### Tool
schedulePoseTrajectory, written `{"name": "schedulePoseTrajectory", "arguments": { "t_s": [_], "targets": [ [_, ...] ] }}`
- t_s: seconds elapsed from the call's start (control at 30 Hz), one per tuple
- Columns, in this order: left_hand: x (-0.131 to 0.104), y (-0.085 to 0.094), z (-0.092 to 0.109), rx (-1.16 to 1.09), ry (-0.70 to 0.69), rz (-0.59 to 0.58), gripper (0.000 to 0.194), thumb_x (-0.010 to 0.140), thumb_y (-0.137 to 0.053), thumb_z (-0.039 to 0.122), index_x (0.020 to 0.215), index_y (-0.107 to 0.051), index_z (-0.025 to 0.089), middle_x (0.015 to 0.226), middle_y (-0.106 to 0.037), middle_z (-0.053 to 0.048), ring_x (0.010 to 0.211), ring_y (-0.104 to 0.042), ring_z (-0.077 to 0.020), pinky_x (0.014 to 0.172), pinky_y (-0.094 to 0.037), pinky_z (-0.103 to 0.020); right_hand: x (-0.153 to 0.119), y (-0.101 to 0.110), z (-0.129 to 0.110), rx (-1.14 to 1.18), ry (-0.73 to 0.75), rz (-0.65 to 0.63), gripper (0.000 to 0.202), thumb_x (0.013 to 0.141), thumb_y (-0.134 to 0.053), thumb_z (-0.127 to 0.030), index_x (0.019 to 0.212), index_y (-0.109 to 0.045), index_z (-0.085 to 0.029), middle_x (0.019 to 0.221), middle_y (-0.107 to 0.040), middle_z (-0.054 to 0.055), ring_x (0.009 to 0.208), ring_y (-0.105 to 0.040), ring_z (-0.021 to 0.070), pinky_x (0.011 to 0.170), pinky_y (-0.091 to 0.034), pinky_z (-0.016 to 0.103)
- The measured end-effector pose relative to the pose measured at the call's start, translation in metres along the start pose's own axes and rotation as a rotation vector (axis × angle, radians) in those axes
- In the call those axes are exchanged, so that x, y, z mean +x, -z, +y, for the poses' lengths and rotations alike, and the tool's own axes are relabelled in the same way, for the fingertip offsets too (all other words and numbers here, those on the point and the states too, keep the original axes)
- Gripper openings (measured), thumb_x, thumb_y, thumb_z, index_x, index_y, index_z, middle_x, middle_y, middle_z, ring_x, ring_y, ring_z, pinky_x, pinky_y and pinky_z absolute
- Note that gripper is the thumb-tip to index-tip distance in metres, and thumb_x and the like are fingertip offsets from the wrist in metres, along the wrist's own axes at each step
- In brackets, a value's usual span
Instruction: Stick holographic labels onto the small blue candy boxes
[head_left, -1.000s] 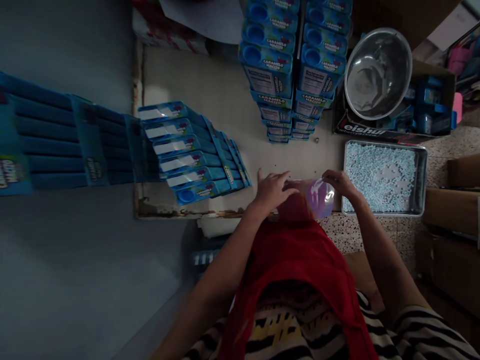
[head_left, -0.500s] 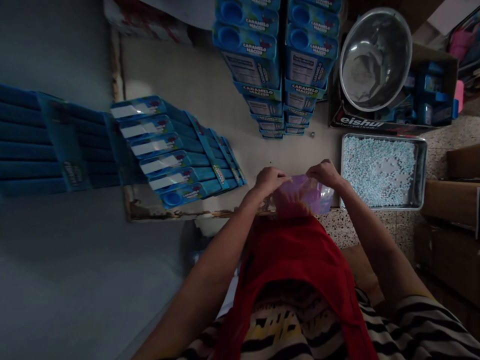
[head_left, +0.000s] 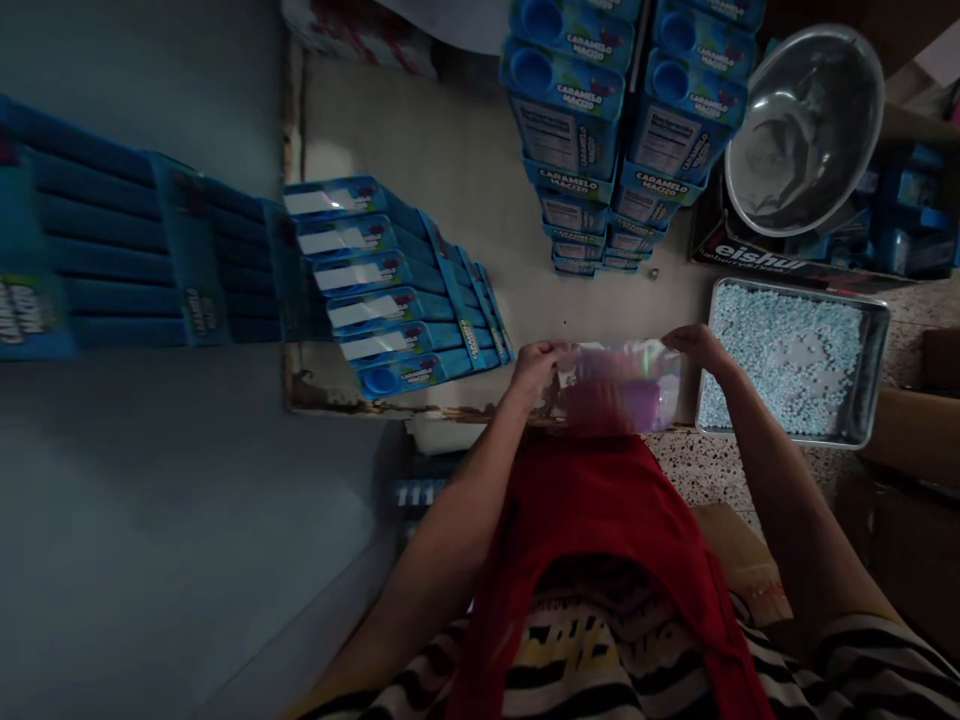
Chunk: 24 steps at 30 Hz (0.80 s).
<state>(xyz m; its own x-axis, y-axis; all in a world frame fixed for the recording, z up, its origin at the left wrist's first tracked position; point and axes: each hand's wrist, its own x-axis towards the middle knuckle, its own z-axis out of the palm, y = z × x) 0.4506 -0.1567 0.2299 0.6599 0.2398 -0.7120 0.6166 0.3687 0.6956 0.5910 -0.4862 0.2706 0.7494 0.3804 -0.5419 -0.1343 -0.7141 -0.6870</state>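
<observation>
A clear plastic bag (head_left: 622,385) with something pink and purple in it is stretched between my two hands at the front edge of the table. My left hand (head_left: 541,365) pinches its left upper corner. At the right upper corner, the fingers of my right hand (head_left: 697,345) are closed on the plastic. The bag's contents are blurred, so their kind cannot be made out. Just right of my right hand lies a metal tray (head_left: 879,370) of small pale blue and white pellets.
Stacked blue boxes (head_left: 397,290) stand left of my hands, and two tall columns of blue boxes (head_left: 577,120) rise at the back. A metal bowl (head_left: 806,130) rests on a cardboard box (head_left: 757,250) at the back right. Brown cartons (head_left: 911,430) are at the far right.
My hands have moved apart, pulling the bag's upper edge wider and flatter. More clear plastic shows above the purple part. The camera view has shifted left.
</observation>
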Motion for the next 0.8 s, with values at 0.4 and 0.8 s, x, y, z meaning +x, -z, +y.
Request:
{"name": "schedulePoseTrajectory", "arguments": {
  "t_s": [0.4, 0.8],
  "targets": [
    [0.005, -0.012, -0.01, 0.037, 0.017, 0.0, 0.043, 0.078, -0.077, 0.042, 0.111, -0.079, 0.014, 0.099, -0.081, -0.01, 0.089, -0.072, -0.0222, 0.071, -0.054, -0.028, 0.008, -0.099, -0.09, -0.595, 0.25, 0.19, 0.039, 0.105, -0.054, -0.025, 0.138, -0.074, -0.018, 0.135, -0.074, 0.018, 0.12, -0.061, 0.0336, 0.102, -0.046, 0.046],
    [-0.001, -0.013, -0.007, -0.098, -0.121, -0.107, 0.04, 0.07, -0.073, 0.029, 0.107, -0.078, 0.013, 0.104, -0.081, -0.008, 0.095, -0.072, -0.0197, 0.08, -0.053, -0.026, 0.003, -0.183, -0.108, -0.637, 0.354, 0.041, 0.05, 0.11, -0.04, -0.023, 0.157, -0.057, -0.017, 0.157, -0.061, 0.018, 0.134, -0.056, 0.0342, 0.11, -0.041, 0.046]
  ]
}}
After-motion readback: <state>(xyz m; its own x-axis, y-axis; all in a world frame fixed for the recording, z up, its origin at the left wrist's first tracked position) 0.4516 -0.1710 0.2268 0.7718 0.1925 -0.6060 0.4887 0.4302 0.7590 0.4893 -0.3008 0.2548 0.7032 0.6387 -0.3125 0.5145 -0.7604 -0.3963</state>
